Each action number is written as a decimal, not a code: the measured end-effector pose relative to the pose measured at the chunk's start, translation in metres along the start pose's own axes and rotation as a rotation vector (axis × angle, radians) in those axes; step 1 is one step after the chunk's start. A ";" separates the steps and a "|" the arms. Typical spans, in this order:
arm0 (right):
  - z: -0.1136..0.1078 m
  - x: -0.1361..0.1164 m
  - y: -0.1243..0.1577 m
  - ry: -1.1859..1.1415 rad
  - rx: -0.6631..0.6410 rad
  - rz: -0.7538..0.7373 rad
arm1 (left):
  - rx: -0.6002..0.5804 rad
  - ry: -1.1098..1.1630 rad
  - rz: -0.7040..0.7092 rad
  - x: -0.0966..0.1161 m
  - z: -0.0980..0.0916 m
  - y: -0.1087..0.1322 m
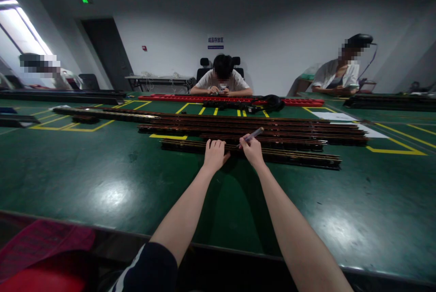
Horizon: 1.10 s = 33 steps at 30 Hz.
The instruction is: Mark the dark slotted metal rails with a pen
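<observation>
One pen [256, 133] is pinched by the right hand [252, 150]; one bar [303, 159] is touched by the left hand [215, 155], fingers loosely spread. Beyond both, blurred bars [252, 124], uncountable, are laid.

The green table [143, 183] bears dark strips [248, 125] and, apparently, coiled cable [271, 102].

Long dark rail [299, 159] with thin gold-ish lines along its top, lying flat and a bit skewed on the green tabletop [68, 169]. Greyish pen [254, 134] is slanted over it, tip down; can't tell if they're touching.
</observation>
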State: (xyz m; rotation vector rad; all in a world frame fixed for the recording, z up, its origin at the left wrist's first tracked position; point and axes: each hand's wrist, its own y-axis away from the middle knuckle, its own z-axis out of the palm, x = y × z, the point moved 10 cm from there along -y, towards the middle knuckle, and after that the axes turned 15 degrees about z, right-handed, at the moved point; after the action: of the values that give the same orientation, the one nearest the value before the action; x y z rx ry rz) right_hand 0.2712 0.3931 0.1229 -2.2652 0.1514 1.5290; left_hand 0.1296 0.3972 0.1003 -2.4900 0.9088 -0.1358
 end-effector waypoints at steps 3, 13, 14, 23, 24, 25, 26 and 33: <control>0.000 0.000 0.000 -0.006 -0.006 -0.001 | -0.009 0.006 -0.005 0.000 0.000 0.000; 0.004 -0.002 0.002 -0.004 -0.037 0.004 | 0.003 0.001 -0.019 -0.002 -0.002 0.000; 0.004 -0.002 0.002 -0.006 -0.038 0.005 | 0.002 0.004 -0.020 -0.002 -0.002 0.001; 0.002 -0.003 0.002 -0.016 -0.029 0.015 | -0.007 -0.006 -0.063 -0.004 -0.004 0.002; 0.002 -0.003 0.002 -0.018 -0.030 0.014 | -0.008 -0.008 -0.073 -0.005 -0.005 0.002; 0.003 -0.002 0.001 -0.018 -0.029 0.016 | -0.008 -0.011 -0.080 -0.005 -0.005 0.002; 0.002 -0.001 0.001 -0.019 -0.027 0.020 | -0.006 -0.014 -0.083 -0.005 -0.006 0.002; 0.001 0.000 0.000 -0.018 -0.015 0.031 | -0.004 -0.019 -0.081 -0.005 -0.004 0.002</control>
State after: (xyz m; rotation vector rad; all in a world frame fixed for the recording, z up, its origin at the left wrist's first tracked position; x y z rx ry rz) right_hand 0.2709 0.3936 0.1226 -2.2695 0.1711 1.5712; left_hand 0.1237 0.3975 0.1036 -2.5286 0.8012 -0.1372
